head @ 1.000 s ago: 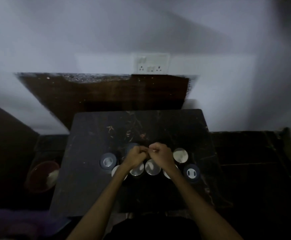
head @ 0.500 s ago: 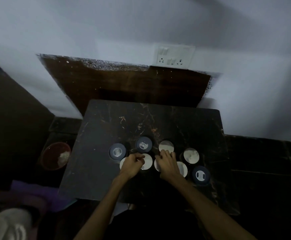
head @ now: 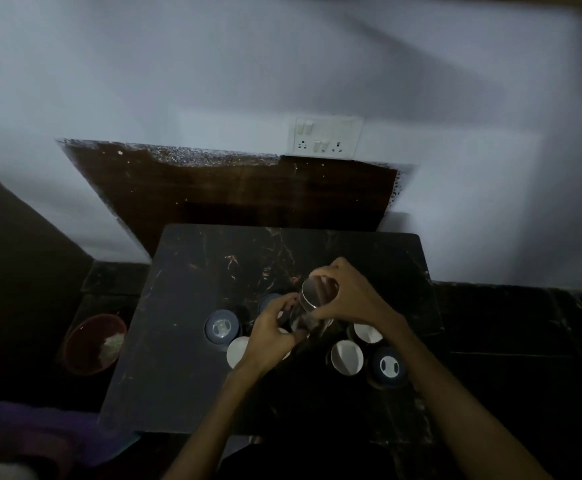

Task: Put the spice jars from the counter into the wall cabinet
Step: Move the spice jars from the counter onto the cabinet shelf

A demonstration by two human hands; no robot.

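Note:
Several spice jars stand on the dark marble counter [head: 185, 358]. Both hands hold one clear jar with a shiny metal lid [head: 313, 299], lifted and tilted above the others. My right hand [head: 348, 296] wraps its top and far side. My left hand [head: 272, 334] grips its lower part. Left of them stands a blue-lidded jar [head: 222, 328], with a white-lidded jar [head: 238, 351] partly under my left wrist. To the right stand two white-lidded jars [head: 346, 356] [head: 367, 332] and another blue-lidded jar [head: 390, 366]. The wall cabinet is out of view.
A white socket plate [head: 326, 137] sits on the wall above a dark brown backsplash [head: 248, 192]. A red bowl [head: 92, 342] rests low at the left, beside the counter. Purple cloth [head: 50, 431] lies at the lower left. A lower dark ledge [head: 511, 323] runs right.
Both hands went from resting on the jar lids to lifting one metal-lidded jar off the counter, tilted between them. The camera has tipped slightly upward.

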